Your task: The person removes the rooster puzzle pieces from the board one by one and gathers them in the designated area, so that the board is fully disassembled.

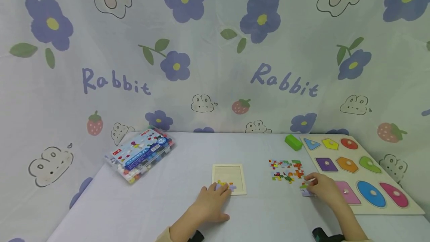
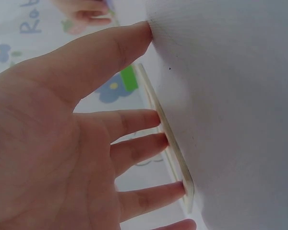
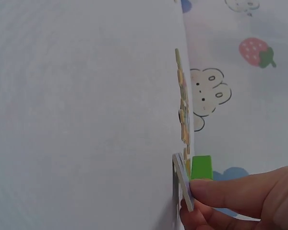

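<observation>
My left hand (image 1: pixel 212 201) rests with spread, straight fingers on the near edge of a small square wooden puzzle tray (image 1: pixel 242 176). Inside the tray, along its near side, lie a few joined jigsaw pieces (image 1: pixel 231 186) in yellow and lilac, partly covered by the fingers. In the left wrist view the fingertips touch the rim of the tray (image 2: pixel 175 155). My right hand (image 1: pixel 324 189) pinches one jigsaw piece (image 1: pixel 305 191), lilac with some green, between thumb and fingers. The right wrist view shows this piece (image 3: pixel 183 182) tilted up on edge, close over the white tabletop.
Several loose jigsaw pieces (image 1: pixel 287 170) lie in rows right of the tray. Behind them is a green block (image 1: pixel 293 142). A board of knobbed shapes (image 1: pixel 364 171) lies at the right, beneath the right forearm. A clear case of coloured beads (image 1: pixel 141 154) sits at the back left.
</observation>
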A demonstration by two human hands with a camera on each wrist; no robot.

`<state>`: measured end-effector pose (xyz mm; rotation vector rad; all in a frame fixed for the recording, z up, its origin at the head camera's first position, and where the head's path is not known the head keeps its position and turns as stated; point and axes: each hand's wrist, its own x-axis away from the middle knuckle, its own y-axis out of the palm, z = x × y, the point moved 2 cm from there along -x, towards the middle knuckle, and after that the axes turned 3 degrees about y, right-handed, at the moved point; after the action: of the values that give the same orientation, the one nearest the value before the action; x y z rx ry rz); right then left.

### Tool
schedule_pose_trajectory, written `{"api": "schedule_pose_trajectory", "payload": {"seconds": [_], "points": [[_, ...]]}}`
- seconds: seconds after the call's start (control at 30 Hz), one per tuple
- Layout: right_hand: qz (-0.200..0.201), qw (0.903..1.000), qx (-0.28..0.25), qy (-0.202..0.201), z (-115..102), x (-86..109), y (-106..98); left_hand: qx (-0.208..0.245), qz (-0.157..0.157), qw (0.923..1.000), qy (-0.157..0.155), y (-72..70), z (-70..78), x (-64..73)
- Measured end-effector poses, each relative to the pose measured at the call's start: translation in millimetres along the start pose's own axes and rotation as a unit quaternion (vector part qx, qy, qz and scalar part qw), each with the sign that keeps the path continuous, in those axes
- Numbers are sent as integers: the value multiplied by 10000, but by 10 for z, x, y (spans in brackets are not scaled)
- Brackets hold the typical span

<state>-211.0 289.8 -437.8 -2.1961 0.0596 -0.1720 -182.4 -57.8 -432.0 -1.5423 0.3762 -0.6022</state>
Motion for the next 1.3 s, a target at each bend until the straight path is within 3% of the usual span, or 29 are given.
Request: {"api": "schedule_pose_trajectory", "payload": {"seconds": [0.93, 1.07, 1.3], "points": [[704, 9964, 435, -170, -36, 3, 62, 86, 67, 9999, 9, -10, 12, 12], [647, 9975, 98, -284, -74, -7, 92, 81, 72, 9999, 16, -10, 7, 11], [310, 9929, -949, -650, -174, -41, 229, 137, 65, 9999, 9, -16, 13, 19]]}}
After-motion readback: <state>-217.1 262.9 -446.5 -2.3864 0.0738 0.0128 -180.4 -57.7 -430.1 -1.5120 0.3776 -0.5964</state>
